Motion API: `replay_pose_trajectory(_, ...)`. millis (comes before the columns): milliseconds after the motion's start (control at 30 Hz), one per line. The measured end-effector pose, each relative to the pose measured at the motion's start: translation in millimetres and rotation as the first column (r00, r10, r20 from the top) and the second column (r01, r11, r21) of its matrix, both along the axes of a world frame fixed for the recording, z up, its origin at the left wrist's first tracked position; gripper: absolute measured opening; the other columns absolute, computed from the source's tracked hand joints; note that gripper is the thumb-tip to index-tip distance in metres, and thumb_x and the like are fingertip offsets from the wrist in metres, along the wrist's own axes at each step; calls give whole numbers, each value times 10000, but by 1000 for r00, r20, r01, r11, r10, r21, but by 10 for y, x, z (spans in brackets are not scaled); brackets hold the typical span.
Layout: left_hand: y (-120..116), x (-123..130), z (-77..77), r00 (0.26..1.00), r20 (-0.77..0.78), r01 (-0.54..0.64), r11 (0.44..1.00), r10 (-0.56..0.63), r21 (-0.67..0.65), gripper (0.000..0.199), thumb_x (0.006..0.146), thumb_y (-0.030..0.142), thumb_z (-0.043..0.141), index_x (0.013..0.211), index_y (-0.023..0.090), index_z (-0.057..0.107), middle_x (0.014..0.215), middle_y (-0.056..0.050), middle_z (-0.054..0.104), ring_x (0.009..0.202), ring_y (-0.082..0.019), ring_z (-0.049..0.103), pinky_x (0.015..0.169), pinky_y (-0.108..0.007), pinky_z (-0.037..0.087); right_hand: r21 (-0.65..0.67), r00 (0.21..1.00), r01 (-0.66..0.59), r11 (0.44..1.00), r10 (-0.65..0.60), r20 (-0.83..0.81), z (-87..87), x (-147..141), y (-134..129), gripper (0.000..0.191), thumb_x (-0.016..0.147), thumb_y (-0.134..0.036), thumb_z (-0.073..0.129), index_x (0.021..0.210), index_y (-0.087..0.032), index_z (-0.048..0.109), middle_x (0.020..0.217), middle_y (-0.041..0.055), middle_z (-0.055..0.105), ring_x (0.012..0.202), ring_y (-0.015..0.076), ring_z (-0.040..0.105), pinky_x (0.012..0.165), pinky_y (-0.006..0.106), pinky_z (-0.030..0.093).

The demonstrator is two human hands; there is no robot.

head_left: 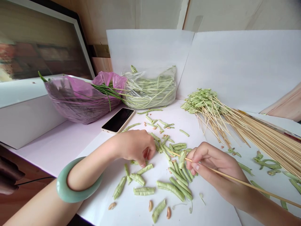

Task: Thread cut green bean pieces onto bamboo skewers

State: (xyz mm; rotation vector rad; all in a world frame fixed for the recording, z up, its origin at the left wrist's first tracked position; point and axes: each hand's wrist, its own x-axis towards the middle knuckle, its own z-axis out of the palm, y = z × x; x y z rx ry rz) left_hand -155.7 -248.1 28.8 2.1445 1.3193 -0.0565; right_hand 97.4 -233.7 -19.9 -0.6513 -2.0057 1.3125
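Note:
My left hand [135, 147] curls down over pale green cut bean pieces [144, 187] on white paper, and its fingertips hide whatever lies beneath them. My right hand [213, 168] grips a long bamboo skewer [225, 174], whose tip reaches left into the bean pieces. A jade bangle [77, 181] circles my left wrist. A bundle of bamboo skewers [263, 138] lies at the right, its far end threaded with beans [198, 101]. Several pale beige bean seeds [150, 205] lie near the paper's front edge.
A clear plastic bag of long beans [150, 91] and a pink bag holding green stalks [80, 102] stand at the back. A smartphone [118, 120] lies next to the pink bag. White boards rise behind, and a white box [28, 122] stands at the left.

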Motion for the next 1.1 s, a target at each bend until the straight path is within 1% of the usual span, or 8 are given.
replay_pose_trajectory(133,-19,17,22,1000,-17,-14,1000,14,15,146,635,31,687,688,163,717,634,12,679,611,-122,595,547,-206,367,-6,1000,-13,1000,13,-2,-20,8,2,92,936,-233,515,844,-243,524,755,-5,583,717,146,574,625,252,460)
replay_pose_trajectory(267,32,-7,-22,971,212,-145,980,113,138,98,701,97,672,778,143,712,696,-11,690,673,-131,624,614,-211,432,9,999,20,1000,-20,-28,-9,-9,-10,92,932,-227,527,842,-247,530,754,-10,594,707,143,587,621,250,476)
replay_pose_trajectory(367,61,8,-51,843,498,-289,952,201,105,117,745,160,664,854,122,687,775,-35,685,705,-129,624,631,-216,468,43,996,42,998,-39,-79,4,-18,-22,103,933,-216,530,836,-249,530,750,-14,603,692,134,595,618,241,491)
replay_pose_trajectory(433,66,34,-68,717,648,-323,946,257,-18,148,755,184,663,886,113,667,816,-45,665,691,-122,611,599,-218,485,65,993,51,997,-44,-112,13,-19,-29,114,939,-199,521,837,-250,528,743,-14,609,688,129,601,622,233,497)
replay_pose_trajectory(500,66,60,-87,617,719,-314,938,320,-148,173,757,188,666,913,115,655,846,-45,640,677,-116,602,561,-214,495,92,990,56,994,-44,-135,19,-22,-35,116,943,-186,513,850,-254,526,744,-13,613,689,128,605,623,230,504)
replay_pose_trajectory(633,65,96,-124,525,750,-290,913,403,-287,177,746,170,683,913,116,653,853,-33,609,656,-106,602,533,-208,516,136,985,53,989,-30,-168,18,-40,-45,111,949,-175,500,878,-258,523,763,-5,621,700,129,614,638,232,520)
replay_pose_trajectory(833,60,140,-129,407,803,-253,899,435,-358,122,752,50,632,865,87,657,786,-33,627,652,-115,631,589,-235,557,137,987,28,990,-6,-161,11,-48,-50,123,961,-165,477,896,-264,511,775,-8,622,716,120,617,666,229,526)
replay_pose_trajectory(1100,59,155,-105,339,795,-233,864,502,-447,95,738,10,645,813,62,675,731,-48,675,657,-122,655,658,-254,560,166,986,48,985,-21,-164,16,-27,-41,114,957,-170,485,897,-263,510,775,-14,619,742,114,614,674,210,522)
